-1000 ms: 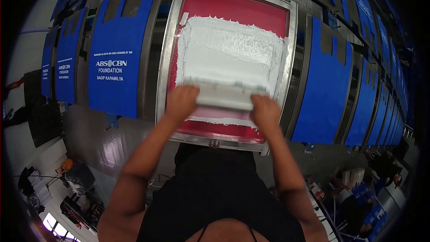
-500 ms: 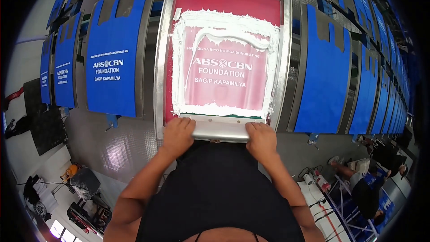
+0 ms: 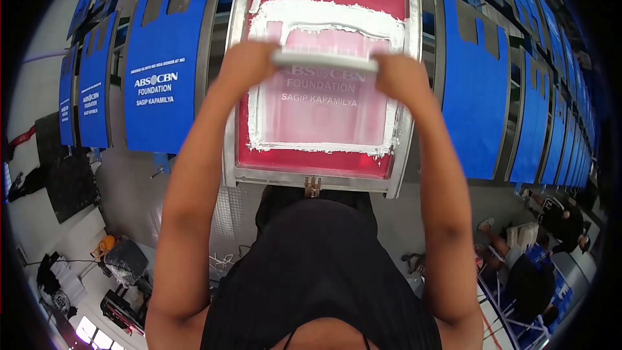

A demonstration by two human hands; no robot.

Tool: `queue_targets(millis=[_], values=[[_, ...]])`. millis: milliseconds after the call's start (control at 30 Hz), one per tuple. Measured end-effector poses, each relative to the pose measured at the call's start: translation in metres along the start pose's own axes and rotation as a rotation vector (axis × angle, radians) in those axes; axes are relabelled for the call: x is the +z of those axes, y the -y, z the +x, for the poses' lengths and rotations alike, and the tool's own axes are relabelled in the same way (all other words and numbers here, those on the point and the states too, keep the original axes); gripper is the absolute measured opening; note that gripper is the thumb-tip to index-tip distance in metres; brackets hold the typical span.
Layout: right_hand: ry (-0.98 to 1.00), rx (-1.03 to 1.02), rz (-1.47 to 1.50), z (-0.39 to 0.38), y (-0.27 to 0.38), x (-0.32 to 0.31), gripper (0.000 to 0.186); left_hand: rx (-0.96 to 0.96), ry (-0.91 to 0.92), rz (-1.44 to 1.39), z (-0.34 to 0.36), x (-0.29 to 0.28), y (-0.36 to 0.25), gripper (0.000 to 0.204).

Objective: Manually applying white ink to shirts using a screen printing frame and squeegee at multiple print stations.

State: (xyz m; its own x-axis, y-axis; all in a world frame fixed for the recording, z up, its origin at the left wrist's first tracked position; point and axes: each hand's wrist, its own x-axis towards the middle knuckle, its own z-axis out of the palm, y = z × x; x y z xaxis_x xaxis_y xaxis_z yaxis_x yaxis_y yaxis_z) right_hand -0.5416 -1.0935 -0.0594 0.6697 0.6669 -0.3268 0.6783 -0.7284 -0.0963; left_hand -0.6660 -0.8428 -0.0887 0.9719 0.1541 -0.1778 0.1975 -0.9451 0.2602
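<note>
A metal-framed printing screen (image 3: 324, 163) lies in front of me, its mesh red around a pale pink stencil area. Thick white ink (image 3: 382, 23) borders that area on every side. Across the screen's upper half I hold a squeegee (image 3: 324, 60), slightly blurred, level from side to side. My left hand (image 3: 249, 68) is closed round its left end and my right hand (image 3: 403, 78) round its right end. Both arms are stretched forward. White lettering shows in the mesh below the squeegee; its blade is hidden from this view.
Blue plastic bags (image 3: 157, 78) lie flat on boards to the left, one with white print. More blue bags (image 3: 472, 104) on boards run along the right. A hinge clamp (image 3: 312, 186) sits at the frame's near edge. Other people (image 3: 531, 272) are at the lower right.
Both hands have carried the squeegee forward from the screen's near edge to its upper half. The near frame edge and lower ink border are now uncovered.
</note>
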Motion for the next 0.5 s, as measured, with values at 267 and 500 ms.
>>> queue_targets(millis=[267, 500], values=[[-0.23, -0.116, 0.209, -0.14, 0.033, 0.098, 0.016, 0.155, -0.261, -0.154, -0.156, 0.083, -0.039, 0.032], [-0.114, -0.018, -0.08, 0.054, -0.016, 0.012, 0.021, 0.013, -0.127, 0.053, 0.053, 0.012, 0.013, 0.029]])
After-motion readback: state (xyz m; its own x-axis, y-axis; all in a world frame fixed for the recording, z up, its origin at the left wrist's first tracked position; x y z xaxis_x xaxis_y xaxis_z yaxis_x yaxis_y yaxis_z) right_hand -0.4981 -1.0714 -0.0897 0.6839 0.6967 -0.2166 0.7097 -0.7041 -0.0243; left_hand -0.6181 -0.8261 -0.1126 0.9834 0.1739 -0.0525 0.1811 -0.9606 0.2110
